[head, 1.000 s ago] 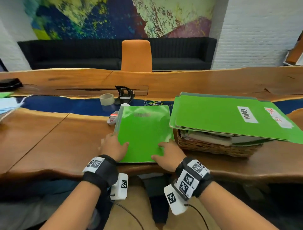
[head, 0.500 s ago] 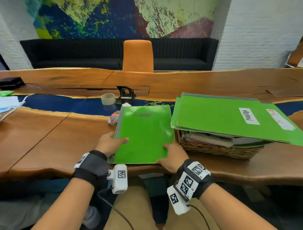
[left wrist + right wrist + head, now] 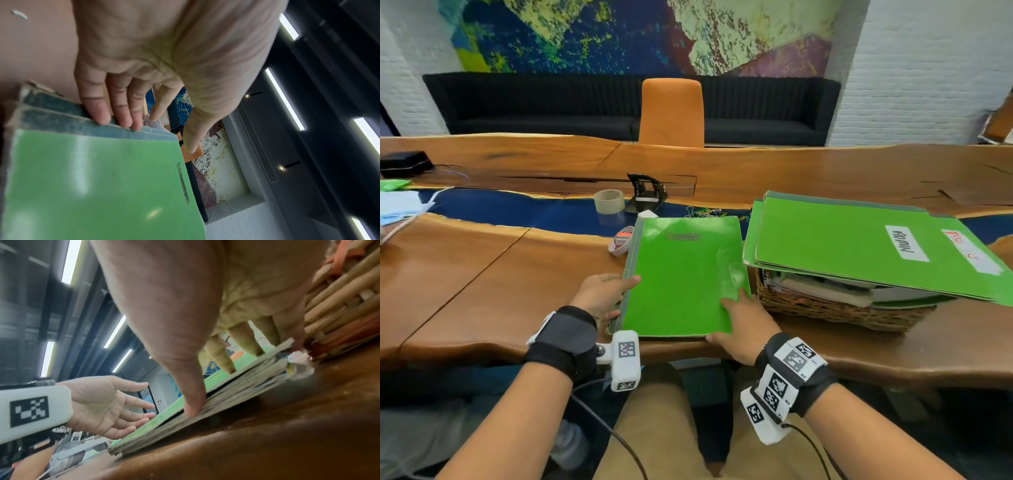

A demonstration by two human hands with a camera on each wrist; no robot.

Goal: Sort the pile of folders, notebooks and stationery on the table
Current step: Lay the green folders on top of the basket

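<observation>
1. The stack of green notebooks (image 3: 681, 277) lies flat at the near edge of the wooden table (image 3: 482, 274), straight ahead at 12 o'clock from the person. The wicker basket (image 3: 835, 311), topped with green folders (image 3: 859, 246), sits just beside the stack at 3 o'clock.
2. The step in hand looks like squaring the stack before it is moved. To do it well, push both long sides inward evenly and keep the top cover pinned flat, so the worn lower books do not fan out.
3. The near edge lies almost flush with the table edge, so any pull toward 6 o'clock risks tipping the books off; nudge toward 12 o'clock instead.
4. The left hand (image 3: 602, 294) stands at 9 o'clock of the stack. Its fingers (image 3: 115, 110) are straight and pressed together against the grey-green spines, thumb reaching over the cover's edge. It pinches nothing.
5. The right hand (image 3: 743, 318) sits at the stack's near right corner, about 5 o'clock. Its fingertips (image 3: 226, 360) press down on the top cover, spread, while the thumb braces the near edge. I judge this a press, not a grasp.
6. Tape (image 3: 608, 201) and a hole punch (image 3: 645, 192) wait beyond at 11 o'clock.
</observation>
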